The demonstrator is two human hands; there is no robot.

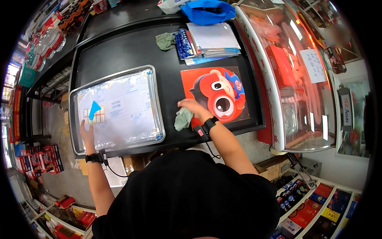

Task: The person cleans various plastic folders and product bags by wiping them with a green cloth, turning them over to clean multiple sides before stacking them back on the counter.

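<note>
My left hand (87, 133) is over the left edge of a shallow metal tray (161, 119), its fingers apart, with nothing seen in it. The tray bears a printed sheet under clear plastic (125, 116). A blue scraper-like piece (93, 110) lies on the sheet just beyond those fingers. My right hand (192, 107) holds a crumpled grey-green cloth (183, 119) at the left edge of a red cartoon picture board (209, 80). Whether the cloth touches the board or the black table (119, 47) cannot be told.
At the back right of the table lie another green cloth (165, 41), a stack of plastic-covered sheets (213, 35) and a blue bag (209, 12). A glass display case (276, 119) stands close on the right. Plastic-wrapped bottles (49, 44) stand at the far left.
</note>
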